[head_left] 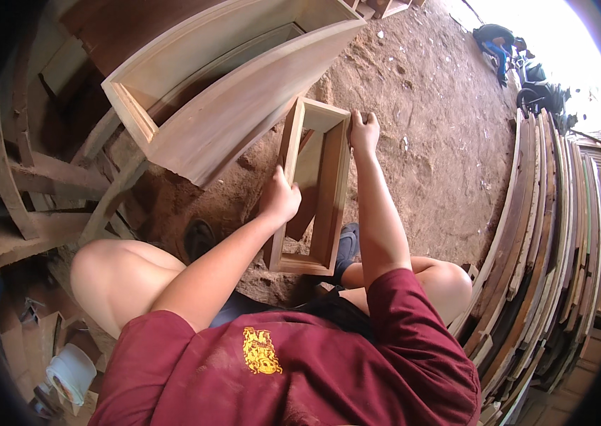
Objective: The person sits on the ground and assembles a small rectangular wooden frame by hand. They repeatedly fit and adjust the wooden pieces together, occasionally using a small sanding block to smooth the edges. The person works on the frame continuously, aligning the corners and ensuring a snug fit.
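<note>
A rectangular wooden frame [334,192] stands before the person's knees, over the bare earth floor [442,163], held between both hands. The left hand [282,197] has its fingers closed on the left side; the right hand [365,133] has its fingers wrapped on the far right corner. Beyond it sits a larger wooden box [243,99] — and long boards [542,241] lie stacked at right.

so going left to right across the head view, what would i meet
White cylindrical object → left hand, on the left side of the wooden frame → right hand, on the frame's right side → stacked boards.
</note>
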A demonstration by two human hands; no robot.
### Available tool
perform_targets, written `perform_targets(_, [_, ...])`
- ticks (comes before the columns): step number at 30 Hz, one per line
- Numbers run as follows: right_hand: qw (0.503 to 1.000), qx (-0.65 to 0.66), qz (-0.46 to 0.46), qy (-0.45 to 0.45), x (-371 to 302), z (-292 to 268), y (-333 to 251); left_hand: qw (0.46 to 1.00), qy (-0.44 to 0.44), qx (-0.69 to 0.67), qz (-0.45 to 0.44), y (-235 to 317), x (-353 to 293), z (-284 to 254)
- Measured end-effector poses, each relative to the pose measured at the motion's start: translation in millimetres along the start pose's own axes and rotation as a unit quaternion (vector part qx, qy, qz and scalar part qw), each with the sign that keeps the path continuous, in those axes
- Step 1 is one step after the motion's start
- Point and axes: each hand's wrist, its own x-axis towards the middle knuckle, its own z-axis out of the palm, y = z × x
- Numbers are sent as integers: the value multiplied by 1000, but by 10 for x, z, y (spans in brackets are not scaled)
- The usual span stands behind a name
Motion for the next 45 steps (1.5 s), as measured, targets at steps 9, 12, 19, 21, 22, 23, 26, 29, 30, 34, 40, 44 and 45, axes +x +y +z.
perform_targets(9, [999, 19, 43, -7, -27, -56, -101, 999, 3, -43, 2, -24, 17, 43])
perform_targets(12, [1000, 6, 10, 9, 128, -91, 56, 999, 9, -40, 19, -9, 35, 97])
perform_targets(19, [997, 48, 59, -26, -259, 14, -22, 997, 50, -55, 25, -217, 74, 136])
perform_targets(21, [1000, 4, 25, 3, -24, 39, 112, 998, 39, -52, 27, -154, 80, 137])
perform_targets(22, [999, -5, 24, 28, 172, -52, 342, 998, 12, -48, 29, -53, 51, 142])
perform_targets(23, [998, -17, 21, 60, 425, -218, 614, 998, -19, -44, 37, 91, 28, 149])
perform_targets(26, [1000, 12, 25, -5, 152, 100, 308, 999, 4, -35, 2, -114, 54, 75])
perform_targets(29, [1000, -1, -21, -1, -99, 5, 210, 1000, 14, -27, 4, -134, 68, 75])
perform_targets(30, [1000, -12, 0, -13, -109, -47, 193, 1000, 11, -24, 4, -134, 70, 100])
perform_targets(34, [999, -41, -16, -13, -78, -34, -13, 999, 25, -43, 13, -154, 79, 118])
perform_targets(40, [1000, -7, 21, -10, 158, -36, 137, 998, 16, -51, 25, -67, 63, 105])
perform_targets(44, [997, 13, 62, -35, -110, 6, 1, 998, 32, -49, 17, -231, 111, 144])
perform_targets(45, [997, 20, 68, -38, -159, -77, -11, 998, 30, -53, 25, -213, 125, 163])
